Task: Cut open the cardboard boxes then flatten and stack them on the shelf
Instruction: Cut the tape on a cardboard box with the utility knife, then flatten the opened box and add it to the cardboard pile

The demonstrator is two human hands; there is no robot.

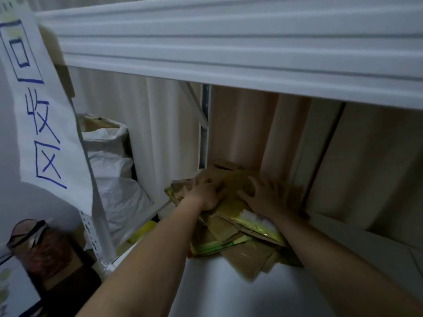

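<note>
Head view, the only one supplied: both of my forearms reach away from me, toward twelve o'clock, onto the lower board of the white shelf (pixel 229 291), under the ribbed upper shelf beam (pixel 229 53). The stack of flattened cardboard (pixel 242 227) lies directly beneath my palms, so it sits below my fingers rather than ahead of them. My left hand (pixel 206 191) rests flat on the top sheet at about eleven o'clock of the stack's middle, fingers spread and straight, closed on nothing. My right hand (pixel 267 197) lies just beside it at about one o'clock, likewise splayed and pressing, with no sheet pinched that I can see; the fingertips are blurred. The stack's long axis runs from roughly five o'clock, nearest me, where loose brown and yellow-printed corners fan out past the pile, to eleven o'clock at the back wall. Neither hand is clearly nearer; both bear on the far half. I judge this to be the stacking step, and any next push should travel along that axis toward the wall, the ragged near corners being what may slip. At nine o'clock stand a white sack (pixel 109 156) and a hanging handwritten paper sign (pixel 39 106).
</note>
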